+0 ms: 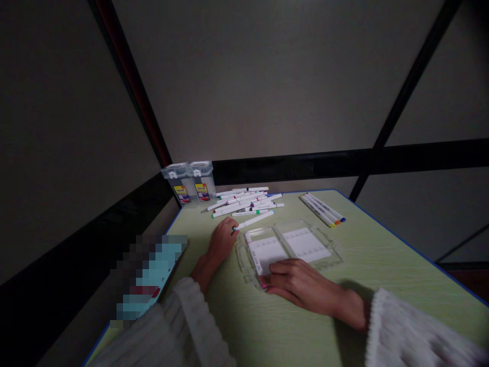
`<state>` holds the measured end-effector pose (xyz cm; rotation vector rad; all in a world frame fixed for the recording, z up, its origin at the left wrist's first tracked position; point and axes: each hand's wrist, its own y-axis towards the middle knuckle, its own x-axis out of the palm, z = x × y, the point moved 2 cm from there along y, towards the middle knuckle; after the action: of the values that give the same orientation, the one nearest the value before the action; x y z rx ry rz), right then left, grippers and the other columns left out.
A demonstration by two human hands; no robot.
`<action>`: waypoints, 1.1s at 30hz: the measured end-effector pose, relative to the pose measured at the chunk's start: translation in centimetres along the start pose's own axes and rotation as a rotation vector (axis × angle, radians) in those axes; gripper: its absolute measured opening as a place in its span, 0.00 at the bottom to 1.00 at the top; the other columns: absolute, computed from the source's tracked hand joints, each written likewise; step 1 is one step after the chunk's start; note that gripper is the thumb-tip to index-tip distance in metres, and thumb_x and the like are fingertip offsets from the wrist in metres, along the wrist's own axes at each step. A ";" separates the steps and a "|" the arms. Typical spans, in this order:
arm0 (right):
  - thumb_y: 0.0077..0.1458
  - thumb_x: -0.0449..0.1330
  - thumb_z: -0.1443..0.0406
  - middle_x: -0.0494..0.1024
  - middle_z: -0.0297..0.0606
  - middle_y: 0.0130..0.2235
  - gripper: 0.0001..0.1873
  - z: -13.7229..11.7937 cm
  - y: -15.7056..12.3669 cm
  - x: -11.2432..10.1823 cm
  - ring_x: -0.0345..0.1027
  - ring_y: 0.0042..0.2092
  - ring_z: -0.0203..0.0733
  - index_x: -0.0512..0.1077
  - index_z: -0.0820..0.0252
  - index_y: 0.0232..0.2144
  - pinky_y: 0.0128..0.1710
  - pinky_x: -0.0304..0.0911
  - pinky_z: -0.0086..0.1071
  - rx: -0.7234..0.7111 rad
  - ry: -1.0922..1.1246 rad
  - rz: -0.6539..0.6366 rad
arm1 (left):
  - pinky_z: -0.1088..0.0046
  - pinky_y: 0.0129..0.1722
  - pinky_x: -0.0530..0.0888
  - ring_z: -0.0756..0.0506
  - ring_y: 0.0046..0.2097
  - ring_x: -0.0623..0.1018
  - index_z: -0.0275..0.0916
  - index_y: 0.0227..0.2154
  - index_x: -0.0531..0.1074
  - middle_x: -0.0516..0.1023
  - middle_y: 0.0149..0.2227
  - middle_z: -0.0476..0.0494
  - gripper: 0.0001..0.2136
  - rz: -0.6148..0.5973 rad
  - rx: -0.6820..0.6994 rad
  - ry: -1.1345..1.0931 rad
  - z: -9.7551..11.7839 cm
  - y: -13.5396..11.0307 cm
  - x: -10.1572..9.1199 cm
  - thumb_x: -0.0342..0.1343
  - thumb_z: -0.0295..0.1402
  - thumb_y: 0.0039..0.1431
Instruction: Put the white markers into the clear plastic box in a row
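A clear plastic tray (241,255) with two sections lies on the table, white paper or card (307,243) showing in each section. Along its left side runs a white marker (253,253) with pink ends. My right hand (294,283) reaches over the tray's near edge, its fingers closed at the near pink end of that marker. Left of the tray, my left hand (222,238) is closed, pinching the near end of another white marker (255,219), which points away to the right. The palm side of each hand is hidden.
Behind the tray lies a loose pile of white markers (244,200) with coloured ends. Several markers (323,209) rest side by side at right. Two clear lidded boxes (202,186) stand at the back left corner. A blurred-out light blue object (153,278) lies along the left edge. Walls border the table.
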<state>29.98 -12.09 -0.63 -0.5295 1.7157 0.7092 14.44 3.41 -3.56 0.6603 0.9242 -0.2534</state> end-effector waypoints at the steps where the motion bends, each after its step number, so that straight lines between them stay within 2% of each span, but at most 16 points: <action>1: 0.60 0.43 0.60 0.70 0.36 0.30 0.16 0.0 0.0 0.0 0.64 0.31 0.37 0.69 0.59 0.37 0.30 0.55 0.29 0.001 -0.001 -0.002 | 0.67 0.42 0.67 0.46 0.39 0.70 0.36 0.27 0.66 0.71 0.33 0.44 0.04 -0.001 -0.011 0.007 0.0 0.0 0.0 0.48 0.23 0.47; 9: 0.60 0.44 0.60 0.70 0.36 0.31 0.16 0.1 0.0 0.0 0.64 0.32 0.36 0.70 0.59 0.37 0.30 0.56 0.28 0.006 0.022 0.004 | 0.68 0.40 0.66 0.47 0.37 0.70 0.38 0.27 0.65 0.71 0.32 0.46 0.04 -0.016 -0.080 0.030 0.3 -0.2 -0.3 0.48 0.24 0.48; 15: 0.60 0.44 0.60 0.70 0.35 0.31 0.16 0.1 0.0 0.0 0.64 0.32 0.36 0.69 0.59 0.37 0.31 0.56 0.28 0.016 0.031 -0.001 | 0.69 0.40 0.67 0.47 0.37 0.71 0.37 0.29 0.67 0.73 0.32 0.46 0.05 0.018 -0.108 -0.025 0.2 -0.3 -0.4 0.50 0.24 0.47; 19: 0.60 0.44 0.60 0.70 0.35 0.32 0.15 0.0 0.0 0.1 0.64 0.33 0.37 0.69 0.58 0.37 0.31 0.56 0.28 0.014 0.029 -0.001 | 0.69 0.40 0.69 0.47 0.36 0.73 0.36 0.31 0.70 0.75 0.34 0.45 0.07 0.065 -0.157 -0.169 -0.1 -0.2 -0.3 0.52 0.24 0.45; 26: 0.60 0.45 0.60 0.70 0.34 0.32 0.14 0.0 0.0 0.1 0.64 0.32 0.37 0.69 0.58 0.38 0.31 0.56 0.29 0.014 0.020 -0.002 | 0.74 0.30 0.72 0.49 0.28 0.75 0.34 0.26 0.73 0.77 0.26 0.46 0.05 0.147 -0.360 -0.515 -0.8 0.3 -0.1 0.55 0.25 0.41; 33: 0.60 0.45 0.60 0.71 0.35 0.32 0.14 0.0 0.0 0.1 0.65 0.33 0.37 0.69 0.59 0.38 0.32 0.58 0.29 0.013 0.016 -0.007 | 0.74 0.30 0.70 0.49 0.28 0.74 0.33 0.26 0.74 0.77 0.24 0.46 0.09 0.214 -0.510 -0.852 -0.9 -0.1 -0.7 0.59 0.30 0.37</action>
<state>29.96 -12.14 -0.71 -0.5336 1.7316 0.6902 13.36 3.87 -3.41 0.1289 0.0758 -0.0788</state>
